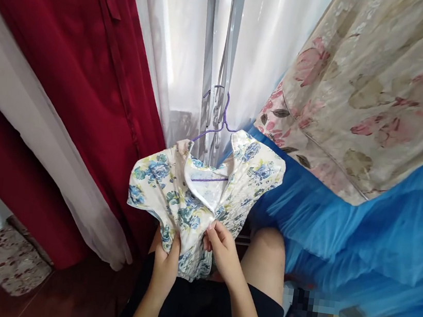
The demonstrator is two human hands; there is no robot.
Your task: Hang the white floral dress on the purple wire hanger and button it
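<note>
A small white dress with blue flowers [195, 193] hangs on a purple wire hanger [222, 123] in front of me. The hanger's hook rests on a shiny metal rail [218, 66]. My left hand [165, 264] grips the bunched fabric at the dress's lower left. My right hand [220, 250] pinches the front flap near the middle of the dress. Both hands are closed on the cloth.
A dark red garment [69, 82] hangs at the left beside white sheer cloth [173, 34]. A beige garment with pink flowers [376, 92] and blue tulle [361, 235] fill the right. Below is a wooden floor [76, 296]; my knee [264, 259] is raised.
</note>
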